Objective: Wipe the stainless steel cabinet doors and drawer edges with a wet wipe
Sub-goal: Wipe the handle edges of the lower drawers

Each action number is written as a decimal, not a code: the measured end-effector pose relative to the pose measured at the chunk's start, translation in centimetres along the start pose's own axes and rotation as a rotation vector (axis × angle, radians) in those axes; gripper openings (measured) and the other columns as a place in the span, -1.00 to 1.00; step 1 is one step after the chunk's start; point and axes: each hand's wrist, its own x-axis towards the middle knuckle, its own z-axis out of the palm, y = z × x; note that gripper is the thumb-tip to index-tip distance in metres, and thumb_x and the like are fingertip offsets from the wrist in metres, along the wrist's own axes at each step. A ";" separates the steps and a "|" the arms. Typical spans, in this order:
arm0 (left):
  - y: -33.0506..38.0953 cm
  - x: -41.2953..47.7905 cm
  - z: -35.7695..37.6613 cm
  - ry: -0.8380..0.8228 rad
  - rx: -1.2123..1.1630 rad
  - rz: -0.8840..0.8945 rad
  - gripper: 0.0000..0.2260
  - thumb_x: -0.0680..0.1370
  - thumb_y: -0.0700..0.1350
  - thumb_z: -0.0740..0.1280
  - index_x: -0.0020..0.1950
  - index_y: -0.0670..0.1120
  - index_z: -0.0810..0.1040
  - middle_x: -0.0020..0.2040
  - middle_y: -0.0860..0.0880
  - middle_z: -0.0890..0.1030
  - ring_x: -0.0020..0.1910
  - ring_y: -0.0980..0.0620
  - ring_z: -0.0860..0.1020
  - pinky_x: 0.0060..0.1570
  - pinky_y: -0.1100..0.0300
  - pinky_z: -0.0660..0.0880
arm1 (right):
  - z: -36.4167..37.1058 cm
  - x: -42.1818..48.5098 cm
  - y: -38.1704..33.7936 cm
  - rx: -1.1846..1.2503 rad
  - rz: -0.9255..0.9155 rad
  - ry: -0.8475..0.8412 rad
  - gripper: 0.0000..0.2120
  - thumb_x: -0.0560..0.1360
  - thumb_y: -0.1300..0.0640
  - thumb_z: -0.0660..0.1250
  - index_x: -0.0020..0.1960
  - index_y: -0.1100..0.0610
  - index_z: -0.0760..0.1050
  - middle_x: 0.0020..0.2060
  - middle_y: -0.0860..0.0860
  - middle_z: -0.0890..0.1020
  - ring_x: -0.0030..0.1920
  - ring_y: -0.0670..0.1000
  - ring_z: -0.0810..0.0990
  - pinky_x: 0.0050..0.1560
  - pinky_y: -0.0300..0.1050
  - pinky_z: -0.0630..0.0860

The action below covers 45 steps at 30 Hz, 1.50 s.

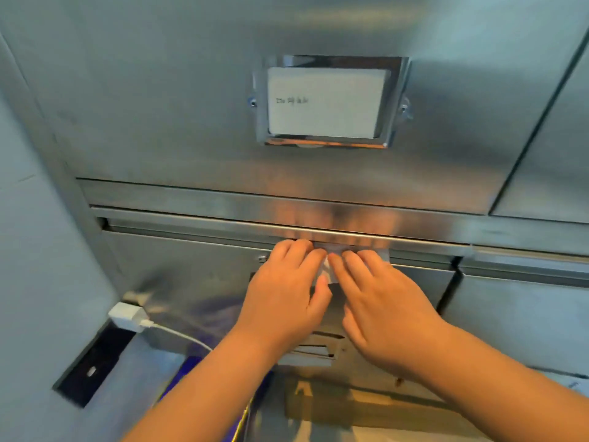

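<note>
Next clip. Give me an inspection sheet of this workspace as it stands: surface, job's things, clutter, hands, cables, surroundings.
Surface: steel cabinet front, streaky reflections; drawer edge runs below it.
Job's things: wet wipe pressed against the lower drawer's top edge.
Clutter: paper card in its holder; a brownish shape at the bottom, unclear.
Hands: left hand and right hand side by side, fingers flat on the wipe.
Cables: white charger low left, its cable trailing right.
Surroundings: grey wall on the left.

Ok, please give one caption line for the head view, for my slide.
Left hand and right hand press a wet wipe along a stainless steel drawer edge, below a labelled door.
</note>
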 end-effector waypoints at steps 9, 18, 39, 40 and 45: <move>12.5 2.4 6.4 0.005 -0.077 0.069 -0.64 0.48 -0.05 0.11 0.19 -0.13 0.52 0.11 -0.04 0.53 0.14 0.02 0.35 0.20 0.23 0.27 | 3.6 -10.4 8.8 0.160 0.177 0.012 -0.41 0.44 0.03 -0.03 0.33 0.28 0.42 0.25 0.20 0.53 0.24 0.19 0.51 0.22 0.18 0.45; 13.3 1.8 8.2 0.025 -0.017 -0.015 -0.60 0.53 -0.03 0.08 0.29 -0.12 0.49 0.22 -0.07 0.51 0.23 -0.03 0.40 0.26 0.06 0.34 | 6.1 -9.9 10.3 0.154 0.147 0.263 -0.64 0.45 0.08 0.33 0.20 0.20 0.48 -0.04 0.08 0.56 -0.02 0.09 0.51 0.11 -0.02 0.47; 16.3 2.7 10.3 0.090 0.118 0.251 -0.60 0.54 -0.04 0.11 0.32 -0.14 0.49 0.22 -0.10 0.54 0.24 -0.06 0.37 0.33 0.11 0.22 | 9.3 -14.4 16.5 0.229 0.309 0.623 -0.76 0.33 0.42 0.46 -0.03 0.24 0.63 -0.22 0.10 0.60 -0.20 0.12 0.51 -0.30 -0.08 0.43; 16.9 2.8 10.5 0.086 0.126 0.252 -0.59 0.53 -0.05 0.11 0.32 -0.14 0.49 0.21 -0.09 0.54 0.23 -0.06 0.36 0.34 0.08 0.18 | 9.3 -14.5 16.2 0.236 0.320 0.626 -0.75 0.35 0.41 0.43 0.02 0.25 0.62 -0.17 0.12 0.61 -0.16 0.14 0.53 -0.25 -0.05 0.47; 19.0 3.6 11.2 0.047 0.128 0.282 -0.58 0.50 -0.09 0.12 0.31 -0.15 0.49 0.21 -0.07 0.54 0.22 -0.04 0.36 0.35 0.11 0.16 | 9.8 -15.5 14.4 0.280 0.270 0.517 -0.58 0.45 0.31 0.17 0.29 0.29 0.46 0.17 0.15 0.56 0.19 0.06 0.43 0.10 -0.17 0.49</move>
